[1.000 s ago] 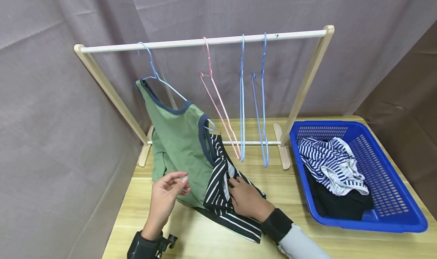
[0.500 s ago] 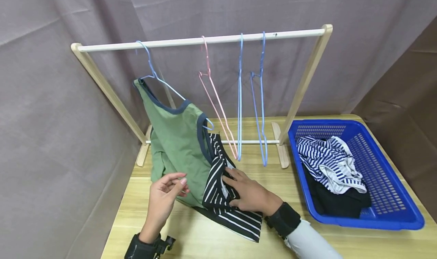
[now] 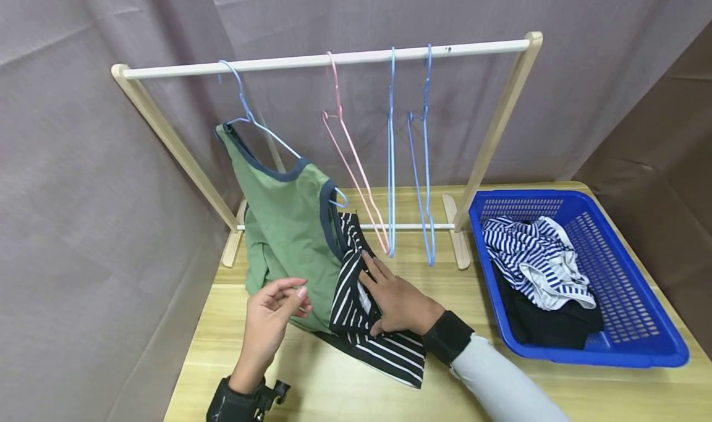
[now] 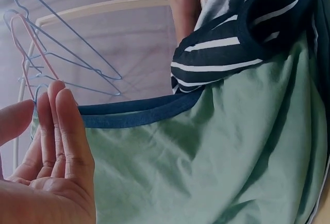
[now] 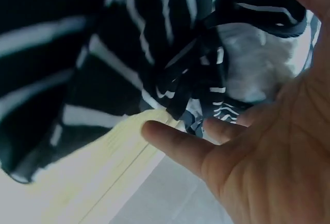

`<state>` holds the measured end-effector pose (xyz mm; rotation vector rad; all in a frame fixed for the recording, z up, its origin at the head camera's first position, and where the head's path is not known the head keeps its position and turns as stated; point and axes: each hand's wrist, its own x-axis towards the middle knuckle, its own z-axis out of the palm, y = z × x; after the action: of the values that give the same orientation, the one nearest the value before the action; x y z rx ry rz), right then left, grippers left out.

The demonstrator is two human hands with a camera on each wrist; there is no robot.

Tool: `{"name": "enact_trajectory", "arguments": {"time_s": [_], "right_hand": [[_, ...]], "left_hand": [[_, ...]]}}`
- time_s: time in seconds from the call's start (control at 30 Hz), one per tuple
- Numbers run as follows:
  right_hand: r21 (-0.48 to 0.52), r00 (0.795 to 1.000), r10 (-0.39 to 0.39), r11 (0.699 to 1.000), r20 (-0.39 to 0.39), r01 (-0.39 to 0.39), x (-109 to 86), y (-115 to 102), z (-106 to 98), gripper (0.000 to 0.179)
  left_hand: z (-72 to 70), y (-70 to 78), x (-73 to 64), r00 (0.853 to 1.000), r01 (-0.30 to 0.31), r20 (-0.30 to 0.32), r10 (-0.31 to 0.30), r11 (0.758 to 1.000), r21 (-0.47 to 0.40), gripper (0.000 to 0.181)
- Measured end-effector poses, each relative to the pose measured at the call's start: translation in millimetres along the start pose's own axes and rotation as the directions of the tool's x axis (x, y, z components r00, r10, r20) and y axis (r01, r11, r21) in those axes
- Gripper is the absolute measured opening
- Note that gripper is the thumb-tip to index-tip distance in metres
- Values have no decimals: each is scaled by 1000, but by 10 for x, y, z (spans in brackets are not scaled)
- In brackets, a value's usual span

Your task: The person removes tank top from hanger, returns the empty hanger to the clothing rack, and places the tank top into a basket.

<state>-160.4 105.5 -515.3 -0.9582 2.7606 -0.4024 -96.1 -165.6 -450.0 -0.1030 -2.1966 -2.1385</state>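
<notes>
Desk (image 3: 311,385) carries rack (image 3: 356,57); green garment (image 3: 283,224) hangs left, shoulders borne by blue hanger (image 3: 248,114); striped cloth (image 3: 347,298) bunches at garment's right; right hand (image 3: 403,304) rests there, fingers spread, likely steadying cloth; left hand (image 3: 269,317) grips nothing, fingers loosely bent.

You're in what looks like a staged laundry corner: plain cloth (image 3: 345,8) hangs on 3 sides of your wooden bench (image 3: 308,394), which holds a small garment rack (image 3: 504,113) bearing a green top (image 3: 289,218) and a blue basket (image 3: 601,357) of clothes (image 3: 542,264).
</notes>
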Motion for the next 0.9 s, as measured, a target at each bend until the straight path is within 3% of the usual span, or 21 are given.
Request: {"name": "enact_trajectory", "arguments": {"time_s": [0.2, 0.4, 0.53, 0.77, 0.9], "right_hand": [[-130, 1000, -19, 991, -16, 17, 240, 85, -32, 118], [-124, 999, -24, 992, 29, 27, 406, 120, 3, 128], [-138, 998, -9, 990, 61, 17, 446, 100, 8, 116], [-90, 996, -85, 993, -30, 82, 468, 91, 77, 100], [-58, 994, -82, 995, -75, 78, 464, 103, 127, 92]], "left_hand": [[-14, -7, 10, 1000, -15, 4, 15, 1000, -16, 23], [-37, -19, -17, 1000, -10, -8, 10, 1000, -29, 21], [-45, -34, -5, 1000, -11, -10, 11, 999, -36, 18], [-47, -47, -1, 1000, 10, -6, -11, 1000, -29, 19], [-39, -54, 5, 1000, 10, 4, -10, 1000, -26, 20]]}}
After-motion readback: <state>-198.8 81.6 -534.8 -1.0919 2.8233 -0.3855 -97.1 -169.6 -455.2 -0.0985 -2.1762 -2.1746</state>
